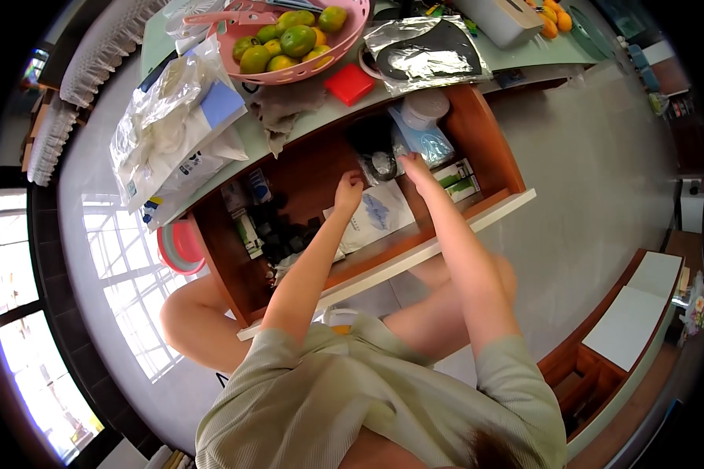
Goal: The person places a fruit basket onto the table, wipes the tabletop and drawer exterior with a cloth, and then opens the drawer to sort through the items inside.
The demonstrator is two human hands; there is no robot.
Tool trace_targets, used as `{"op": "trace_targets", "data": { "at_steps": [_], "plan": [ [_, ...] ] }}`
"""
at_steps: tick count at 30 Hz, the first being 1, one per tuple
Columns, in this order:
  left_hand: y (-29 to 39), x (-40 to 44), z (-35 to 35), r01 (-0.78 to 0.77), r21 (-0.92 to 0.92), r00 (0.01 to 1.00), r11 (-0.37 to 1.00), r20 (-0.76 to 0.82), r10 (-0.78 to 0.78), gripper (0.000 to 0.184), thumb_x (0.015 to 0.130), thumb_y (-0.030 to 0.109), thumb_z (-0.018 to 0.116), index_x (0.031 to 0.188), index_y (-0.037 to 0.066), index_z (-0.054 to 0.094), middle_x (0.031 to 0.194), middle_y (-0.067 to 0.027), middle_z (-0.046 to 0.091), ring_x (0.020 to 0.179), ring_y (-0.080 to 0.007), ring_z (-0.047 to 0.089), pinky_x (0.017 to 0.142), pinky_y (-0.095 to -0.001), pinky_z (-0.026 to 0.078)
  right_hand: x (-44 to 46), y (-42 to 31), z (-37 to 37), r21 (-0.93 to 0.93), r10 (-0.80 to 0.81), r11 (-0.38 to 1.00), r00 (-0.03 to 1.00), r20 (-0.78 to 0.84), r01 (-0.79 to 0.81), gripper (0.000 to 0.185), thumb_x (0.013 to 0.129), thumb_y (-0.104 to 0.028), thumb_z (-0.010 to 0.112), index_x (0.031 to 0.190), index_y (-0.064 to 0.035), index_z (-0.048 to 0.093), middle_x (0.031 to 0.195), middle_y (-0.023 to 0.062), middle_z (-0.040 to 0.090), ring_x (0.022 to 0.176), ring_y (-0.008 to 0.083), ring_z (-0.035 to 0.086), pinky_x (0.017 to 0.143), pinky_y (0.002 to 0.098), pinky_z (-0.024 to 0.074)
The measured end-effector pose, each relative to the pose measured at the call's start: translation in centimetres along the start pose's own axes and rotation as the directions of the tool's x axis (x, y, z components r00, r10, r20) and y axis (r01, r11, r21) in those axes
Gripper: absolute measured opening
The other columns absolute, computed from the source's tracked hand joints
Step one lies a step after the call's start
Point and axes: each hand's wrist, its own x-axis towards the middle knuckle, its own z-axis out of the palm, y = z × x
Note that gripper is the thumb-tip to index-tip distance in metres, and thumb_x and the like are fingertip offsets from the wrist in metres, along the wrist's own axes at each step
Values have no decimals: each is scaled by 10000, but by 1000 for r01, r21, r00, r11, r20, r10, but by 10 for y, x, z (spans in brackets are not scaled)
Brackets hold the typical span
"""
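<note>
A wooden drawer [340, 279] is pulled out over my lap, and both hands reach into it. My left hand [350, 191] is curled closed above a white packet with a blue print [379, 215]; anything in its fingers is hidden. My right hand [416, 170] has its fingers drawn together at the lower edge of a blue plastic packet [429, 142]. What they grip is too small to make out. Between the hands lies a dark coiled item in clear plastic [382, 165]. A round white container [425, 108] stands behind the blue packet.
Small green-and-white boxes [457, 180] lie at the drawer's right, dark items [278, 230] at its left. On the tabletop are a pink basket of green citrus [270, 76], a red box [349, 84], a silver pouch [422, 53] and plastic bags [172, 133]. A pink bucket [181, 248] stands below left.
</note>
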Motion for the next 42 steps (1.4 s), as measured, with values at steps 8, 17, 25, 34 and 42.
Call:
{"op": "trace_targets", "data": {
  "at_steps": [8,17,25,34,42],
  "plan": [
    [-16,19,22,258,37,966,965,-21,-257,470,776,159,532,1213,25,426,934,-112,585,806,-188,564,713,-298,473,18,16,5,-206,17,978,1000,-14,-20,685,759,-314,612,1306,-3,341,1144,132,501,953,211,502,715,324,448],
    [19,25,27,422,-303,906,854,128,-402,392,780,196,591,1105,5,486,945,-91,572,789,-189,565,676,-313,467,31,28,18,-254,10,967,994,108,18,684,767,-299,616,1296,53,363,1225,223,488,1077,272,514,816,312,447],
    [6,47,70,161,-160,980,974,-88,-176,399,672,85,648,1024,-30,500,843,-99,583,643,-173,556,511,-285,444,33,28,19,-263,-8,964,995,96,33,618,747,-340,567,1216,46,453,1123,250,552,1042,339,539,860,364,434],
    [24,36,35,147,-151,989,978,38,-143,428,697,-15,567,1106,8,442,915,-108,570,755,-216,587,601,-313,513,5,2,13,-685,-82,722,995,52,95,542,782,-412,516,1198,-65,494,1176,229,516,1070,385,516,900,450,417],
    [56,-18,-15,407,-370,901,835,314,-300,405,733,-88,470,1118,35,446,987,-103,563,874,-217,583,770,-363,500,22,10,-2,-459,-65,884,995,70,90,803,745,-529,559,1258,66,393,1242,291,444,1145,409,451,942,436,380]
  ]
}}
